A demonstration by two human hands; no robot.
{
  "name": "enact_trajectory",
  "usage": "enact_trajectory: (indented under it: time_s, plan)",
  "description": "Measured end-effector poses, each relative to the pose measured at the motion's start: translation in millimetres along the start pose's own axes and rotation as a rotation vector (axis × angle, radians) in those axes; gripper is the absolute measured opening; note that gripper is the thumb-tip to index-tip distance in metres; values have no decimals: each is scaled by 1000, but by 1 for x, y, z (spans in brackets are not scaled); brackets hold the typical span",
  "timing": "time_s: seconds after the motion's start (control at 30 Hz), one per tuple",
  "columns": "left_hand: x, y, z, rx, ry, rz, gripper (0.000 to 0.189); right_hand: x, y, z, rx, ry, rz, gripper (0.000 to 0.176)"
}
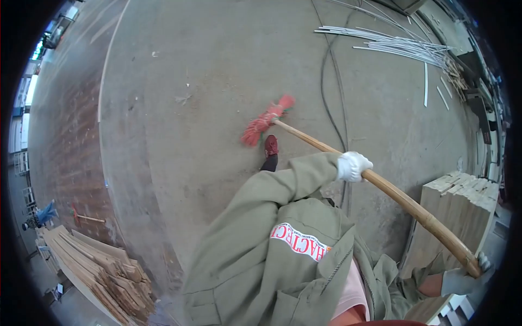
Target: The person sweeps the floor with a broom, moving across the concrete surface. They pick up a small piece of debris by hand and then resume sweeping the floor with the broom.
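Observation:
A broom with red bristles [262, 126] rests on the concrete floor ahead of me, its head slightly smeared by motion. Its long wooden handle [408, 205] slants down to the right across my front. My left hand [353, 166], in a white glove, is closed around the handle about midway along. Near the handle's top end, low on the right, my gloved right hand [465, 278] grips it, partly hidden behind the wood. One dark red shoe [271, 145] shows just below the broom head. Fine debris [185, 99] lies on the floor beyond the bristles, to the left.
Dark cables [326, 89] run along the floor right of the broom. Thin white strips [391, 44] lie at the far right. A stack of wooden boards [454, 209] stands close on my right. More planks [103, 269] are piled at lower left, near a red-headed tool [87, 218].

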State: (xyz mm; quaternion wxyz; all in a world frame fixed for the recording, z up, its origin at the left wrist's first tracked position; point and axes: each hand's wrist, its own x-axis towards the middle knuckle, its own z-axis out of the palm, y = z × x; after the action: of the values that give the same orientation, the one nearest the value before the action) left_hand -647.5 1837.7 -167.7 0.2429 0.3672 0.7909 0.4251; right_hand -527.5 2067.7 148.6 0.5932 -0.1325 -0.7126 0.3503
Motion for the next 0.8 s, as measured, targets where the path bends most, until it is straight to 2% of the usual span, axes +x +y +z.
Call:
enact_trajectory:
  time_s: [0.07, 0.17, 0.2, 0.27, 0.33, 0.37, 0.4, 0.47, 0.5, 0.57, 0.63, 0.7, 0.8]
  plan:
    - [34, -14, -3, -37, -1, 9, 23, 23, 11, 23, 3, 18, 72, 36]
    - [61, -56, -12, -56, -25, -1, 22, -1, 36, 90, -102, -51, 33, 35]
    - [56, -73, -20, -36, 2, -63, 22, -14, 43, 110, -157, -84, 20, 34]
    - [37, -109, -45, 6, 74, -152, 22, -37, 57, 144, -23, -161, 128, 28]
    - [9, -158, -70, 62, 153, -267, 21, -82, 44, 196, -60, -220, 267, 26]
    - [-4, -192, -82, 101, 191, -357, 20, -100, 65, 208, 92, -346, 313, 22]
    - [-25, -213, -95, 182, 318, -392, 18, -120, 85, 222, 257, -469, 350, 20]
    - [-52, -261, -111, 280, 368, -497, 15, -160, 78, 258, 457, -481, 559, 18]
    - [-62, -279, -119, 314, 368, -505, 16, -166, 78, 269, 520, -458, 549, 18]
    - [-69, -254, -156, 322, 294, -624, 19, -171, 78, 292, 601, -553, 570, 13]
    - [-56, -228, -183, 303, 271, -637, 22, -144, 68, 317, 639, -513, 528, 13]
    - [-30, -191, -203, 285, 298, -599, 23, -100, 63, 329, 641, -463, 483, 15]
    - [29, -134, -228, 243, 388, -371, 24, -18, 75, 338, 721, -422, 414, 21]
